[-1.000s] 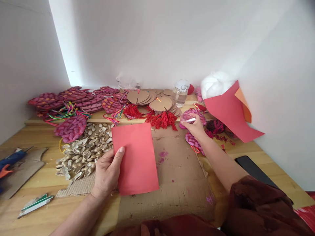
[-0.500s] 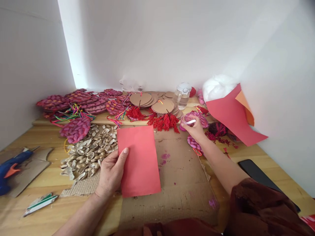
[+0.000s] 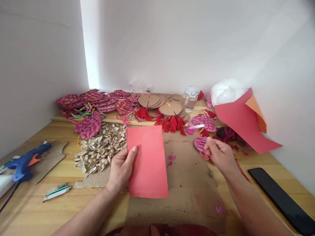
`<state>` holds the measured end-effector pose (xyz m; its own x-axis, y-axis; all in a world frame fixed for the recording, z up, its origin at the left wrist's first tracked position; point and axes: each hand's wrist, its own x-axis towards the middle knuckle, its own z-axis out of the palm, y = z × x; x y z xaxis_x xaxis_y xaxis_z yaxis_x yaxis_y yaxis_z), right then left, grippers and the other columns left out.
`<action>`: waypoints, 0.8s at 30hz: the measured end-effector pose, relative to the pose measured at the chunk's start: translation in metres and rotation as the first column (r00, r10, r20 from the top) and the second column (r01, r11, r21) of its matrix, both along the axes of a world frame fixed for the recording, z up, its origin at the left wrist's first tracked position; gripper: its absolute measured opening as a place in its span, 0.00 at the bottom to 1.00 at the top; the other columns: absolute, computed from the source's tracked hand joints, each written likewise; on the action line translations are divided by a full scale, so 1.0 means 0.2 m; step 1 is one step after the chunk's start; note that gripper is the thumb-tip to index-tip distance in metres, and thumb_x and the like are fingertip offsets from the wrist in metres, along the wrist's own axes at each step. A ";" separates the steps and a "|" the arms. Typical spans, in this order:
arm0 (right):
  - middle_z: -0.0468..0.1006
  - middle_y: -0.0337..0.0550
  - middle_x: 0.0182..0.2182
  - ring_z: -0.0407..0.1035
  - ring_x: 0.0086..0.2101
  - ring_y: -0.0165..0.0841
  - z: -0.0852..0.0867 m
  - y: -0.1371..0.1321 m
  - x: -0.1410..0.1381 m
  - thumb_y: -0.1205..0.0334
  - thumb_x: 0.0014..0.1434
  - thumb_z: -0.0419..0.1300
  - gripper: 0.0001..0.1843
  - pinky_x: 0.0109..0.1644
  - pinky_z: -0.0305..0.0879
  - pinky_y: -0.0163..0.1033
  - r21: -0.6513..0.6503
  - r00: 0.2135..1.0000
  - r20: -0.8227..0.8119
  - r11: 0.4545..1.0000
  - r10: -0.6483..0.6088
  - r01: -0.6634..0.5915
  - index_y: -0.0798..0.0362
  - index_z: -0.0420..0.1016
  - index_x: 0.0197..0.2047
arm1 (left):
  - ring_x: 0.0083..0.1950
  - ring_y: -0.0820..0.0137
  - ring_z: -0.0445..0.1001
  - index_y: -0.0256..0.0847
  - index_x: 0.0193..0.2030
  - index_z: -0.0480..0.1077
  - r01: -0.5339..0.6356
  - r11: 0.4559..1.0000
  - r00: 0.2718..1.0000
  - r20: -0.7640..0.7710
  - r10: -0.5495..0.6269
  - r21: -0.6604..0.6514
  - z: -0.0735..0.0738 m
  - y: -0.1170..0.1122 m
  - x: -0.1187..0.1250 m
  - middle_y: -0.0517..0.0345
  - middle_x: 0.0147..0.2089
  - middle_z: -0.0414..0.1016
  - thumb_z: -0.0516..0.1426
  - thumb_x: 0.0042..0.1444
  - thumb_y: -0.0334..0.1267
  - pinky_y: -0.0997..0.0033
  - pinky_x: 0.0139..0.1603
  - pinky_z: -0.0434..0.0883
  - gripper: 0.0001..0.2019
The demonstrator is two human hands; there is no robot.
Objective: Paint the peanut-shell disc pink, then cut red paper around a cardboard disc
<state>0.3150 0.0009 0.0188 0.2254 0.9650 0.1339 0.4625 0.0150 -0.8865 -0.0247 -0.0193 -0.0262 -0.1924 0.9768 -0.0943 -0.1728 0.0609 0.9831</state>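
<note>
Nearest you, your left hand (image 3: 121, 168) grasps the red paper sheet (image 3: 150, 164) by its left edge, thumb pressed on top and fingers hidden underneath; the sheet lies lengthwise over the left part of the stained cardboard mat (image 3: 189, 183), which covers the wooden table (image 3: 56, 213) in front of you. Your right hand (image 3: 221, 154) sits at the mat's right edge, fingers curled down, fingertips at the small pink woven piece (image 3: 199, 143); whether it pinches anything you cannot tell. A black phone (image 3: 283, 200) lies flat on the table to the right of your right forearm. On your left are a green-and-white packet (image 3: 56, 191) and, farther out, a blue glue gun (image 3: 24, 162) resting on a cardboard scrap (image 3: 52, 159). A pile of seed shells (image 3: 103, 147) spreads just beside the sheet's upper left corner. Beyond your right hand, a clear tape roll (image 3: 195, 124) leans against a pink woven ornament (image 3: 206, 122), with a dark red yarn ball (image 3: 226, 133) near it. Red tassels (image 3: 172, 124) hang from stacked cardboard discs (image 3: 171, 107) on the raised ledge; a clear bottle (image 3: 190, 98) stands behind them. At the right wall a large red sheet (image 3: 243, 126) leans in front of white stuffing (image 3: 227, 90); at the back left, more woven ornaments (image 3: 91, 98) lie heaped with coloured cords.
</note>
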 end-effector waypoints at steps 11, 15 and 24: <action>0.73 0.38 0.30 0.68 0.31 0.32 0.04 -0.07 -0.64 0.41 0.63 0.54 0.19 0.36 0.66 0.37 -0.102 0.838 -0.163 0.836 0.521 -0.539 0.49 0.69 0.39 | 0.34 0.67 0.74 0.38 0.35 0.78 -0.014 0.990 0.974 -0.222 0.046 0.144 -0.02 -0.01 -0.01 0.55 0.35 0.79 0.60 0.60 0.55 0.70 0.35 0.73 0.19; 0.54 0.33 0.22 0.54 0.25 0.29 0.09 -0.09 -0.64 0.42 0.67 0.48 0.24 0.29 0.52 0.36 -0.108 0.896 -0.034 0.889 0.443 -0.444 0.48 0.51 0.26 | 0.35 0.66 0.75 0.39 0.41 0.76 0.074 0.982 0.972 -0.231 -0.033 0.172 -0.01 -0.01 0.00 0.53 0.36 0.79 0.59 0.62 0.52 0.70 0.36 0.73 0.17; 0.70 0.37 0.23 0.61 0.27 0.31 0.34 -0.16 -0.63 0.54 0.67 0.56 0.18 0.33 0.47 0.40 -0.152 0.711 0.341 0.782 0.615 -0.604 0.50 0.69 0.26 | 0.65 0.53 0.67 0.53 0.59 0.72 0.514 0.662 0.282 -0.837 0.470 0.545 0.49 -0.08 -0.05 0.53 0.53 0.79 0.63 0.61 0.42 0.42 0.73 0.43 0.19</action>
<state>0.1888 -0.0320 0.0870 -0.4710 0.8804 0.0547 0.6390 0.3833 -0.6669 -0.0347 -0.0358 0.0716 0.3713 0.6116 0.6986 0.7788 -0.6148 0.1243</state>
